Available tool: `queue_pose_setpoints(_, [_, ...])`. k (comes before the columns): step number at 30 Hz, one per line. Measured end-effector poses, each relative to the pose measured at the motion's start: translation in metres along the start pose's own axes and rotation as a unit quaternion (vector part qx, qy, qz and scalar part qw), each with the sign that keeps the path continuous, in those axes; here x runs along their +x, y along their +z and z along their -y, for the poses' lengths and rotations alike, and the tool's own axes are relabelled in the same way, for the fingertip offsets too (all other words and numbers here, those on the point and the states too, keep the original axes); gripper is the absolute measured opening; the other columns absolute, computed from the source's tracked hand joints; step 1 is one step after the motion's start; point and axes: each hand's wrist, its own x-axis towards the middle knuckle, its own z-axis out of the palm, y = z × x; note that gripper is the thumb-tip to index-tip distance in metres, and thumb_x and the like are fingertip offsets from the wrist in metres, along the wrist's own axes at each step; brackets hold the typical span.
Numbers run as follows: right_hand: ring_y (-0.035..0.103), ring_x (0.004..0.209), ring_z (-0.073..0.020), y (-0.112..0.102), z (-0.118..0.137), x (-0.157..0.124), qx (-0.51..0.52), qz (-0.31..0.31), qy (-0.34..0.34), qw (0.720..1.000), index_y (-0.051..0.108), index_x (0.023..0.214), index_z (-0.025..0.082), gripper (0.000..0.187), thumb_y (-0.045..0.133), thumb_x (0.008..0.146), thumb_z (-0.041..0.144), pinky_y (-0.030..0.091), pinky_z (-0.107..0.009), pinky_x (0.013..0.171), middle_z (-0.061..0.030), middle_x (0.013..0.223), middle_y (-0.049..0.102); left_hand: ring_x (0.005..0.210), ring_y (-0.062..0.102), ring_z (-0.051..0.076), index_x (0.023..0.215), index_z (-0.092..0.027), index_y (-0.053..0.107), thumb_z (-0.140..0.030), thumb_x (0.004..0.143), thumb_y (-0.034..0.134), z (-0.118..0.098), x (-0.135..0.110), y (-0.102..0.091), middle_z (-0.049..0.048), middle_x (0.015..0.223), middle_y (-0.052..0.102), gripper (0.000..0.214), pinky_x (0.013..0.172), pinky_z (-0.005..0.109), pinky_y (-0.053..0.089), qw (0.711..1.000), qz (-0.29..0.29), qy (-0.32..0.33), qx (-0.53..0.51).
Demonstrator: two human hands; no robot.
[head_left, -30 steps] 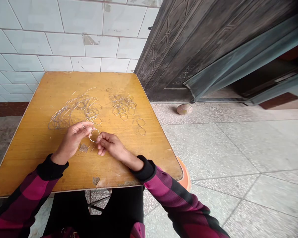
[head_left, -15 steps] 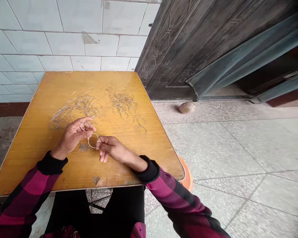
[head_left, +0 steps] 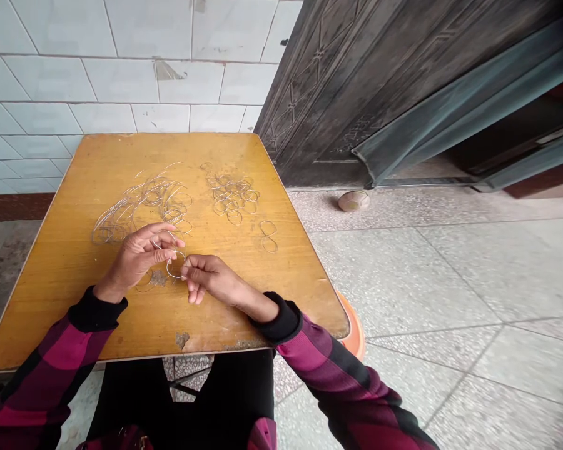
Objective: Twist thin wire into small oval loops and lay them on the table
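Observation:
Between my hands is a thin silvery wire bent into a figure eight, above the near middle of the table. My left hand pinches it around the crossing and upper loop, with thumb and fingertips together. On the lower loop's right side, my right hand grips the wire between thumb and forefinger. Just beyond my left hand lies a tangle of loose curved wires. To its right is a heap of looped wires, and a single figure-eight wire lies apart near the right edge.
The yellow wooden table has a chipped front edge. Behind it stands a white tiled wall, with a dark carved door at right. An orange stool shows under the right corner. A roundish object rests on the floor.
Both hands keep their hold on the wire. The wire loops have turned slightly, and the upper one looks narrower behind my left fingers. The camera view has shifted a little.

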Motion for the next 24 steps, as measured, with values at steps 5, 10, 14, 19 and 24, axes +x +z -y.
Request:
queue_pose_setpoints(5, [0.061,0.046,-0.007,-0.0009,-0.0014,0.0002,0.004,-0.006,-0.013,1.0,0.05,0.075,0.017,0.02,0.053,0.091,0.028,0.048,-0.016,0.043,0.006,0.057,0.055,0.063,0.066,0.011,0.107,-0.022,0.065,-0.016,0.074,0.076,0.0013,-0.0015,0.0007,0.0015,0.087,0.075,0.036,0.058,0.023,0.054,0.999,-0.018,0.0,-0.03])
queue_pose_setpoints(10, [0.061,0.046,-0.0068,-0.001,-0.0009,-0.0003,0.008,-0.007,-0.029,1.0,0.05,0.073,0.017,0.027,0.055,0.091,0.038,0.048,-0.015,0.043,0.0058,0.058,0.055,0.064,0.067,0.012,0.108,-0.023,0.064,-0.016,0.075,0.075,0.0024,-0.002,0.0013,0.0015,0.088,0.075,0.036,0.057,0.023,0.055,0.998,-0.013,0.009,-0.054])
queue_pose_setpoints(14, [0.06,0.048,-0.0064,-0.0008,-0.0027,0.0007,-0.008,-0.011,-0.047,0.999,0.05,0.073,0.017,0.03,0.056,0.09,0.041,0.048,-0.015,0.045,0.0054,0.059,0.055,0.064,0.067,0.012,0.111,-0.022,0.062,-0.017,0.075,0.074,0.0022,-0.0022,0.0014,0.0025,0.089,0.075,0.038,0.058,0.024,0.055,0.999,-0.018,0.009,-0.039])
queue_pose_setpoints(19, [0.06,0.054,-0.0067,-0.0014,-0.0081,0.0036,-0.047,-0.037,-0.107,0.992,0.056,0.08,0.017,0.028,0.058,0.089,0.042,0.049,-0.017,0.051,0.0036,0.063,0.058,0.064,0.067,0.011,0.111,-0.022,0.062,-0.017,0.077,0.073,0.0037,-0.0016,0.0019,0.0023,0.088,0.075,0.036,0.057,0.023,0.055,1.0,-0.012,0.018,-0.014])
queue_pose_setpoints(24, [0.057,0.056,-0.0056,-0.0022,-0.0063,0.0065,-0.013,-0.073,-0.167,0.983,0.061,0.089,0.016,0.028,0.065,0.083,0.044,0.048,-0.018,0.049,0.0004,0.077,0.063,0.063,0.066,0.011,0.112,-0.022,0.062,-0.019,0.076,0.074,0.0057,-0.0017,0.0053,0.003,0.091,0.074,0.038,0.056,0.023,0.056,1.0,-0.004,0.019,0.015])
